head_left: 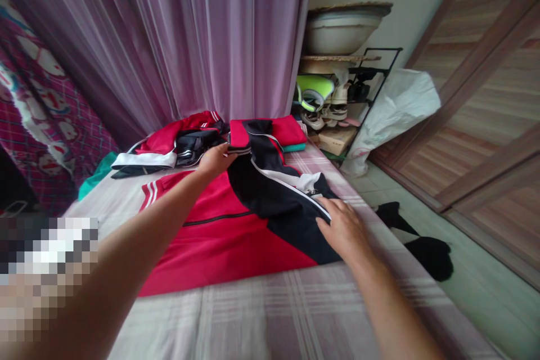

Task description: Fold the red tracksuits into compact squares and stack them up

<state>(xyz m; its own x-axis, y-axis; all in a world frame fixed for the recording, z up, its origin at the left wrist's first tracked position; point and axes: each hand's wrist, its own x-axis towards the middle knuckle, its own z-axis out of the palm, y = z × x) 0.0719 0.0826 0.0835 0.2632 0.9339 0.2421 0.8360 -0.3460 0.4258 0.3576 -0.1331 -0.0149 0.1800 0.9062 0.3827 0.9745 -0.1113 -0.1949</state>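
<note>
A red and black zip jacket point(219, 250) with white piping lies spread on the bed, one black sleeve bent across it. My left hand point(216, 161) reaches to the far side and is closed on the striped cuff of that sleeve. Nearer the right edge of the bed, my right hand point(343, 228) rests at the jacket's black shoulder beside the white collar lining point(309, 181). Its thumb and fingers pinch the white-piped edge there. Just beyond the sleeve sits a folded red garment point(289, 130).
A heap of red, black and white clothes point(158, 143) lies at the bed's far left, before a purple curtain point(219, 39). Right of the bed stand a shoe rack point(371, 107), a large basin point(346, 31) and a white plastic bag point(396, 107). Black cloth point(428, 256) lies on the floor.
</note>
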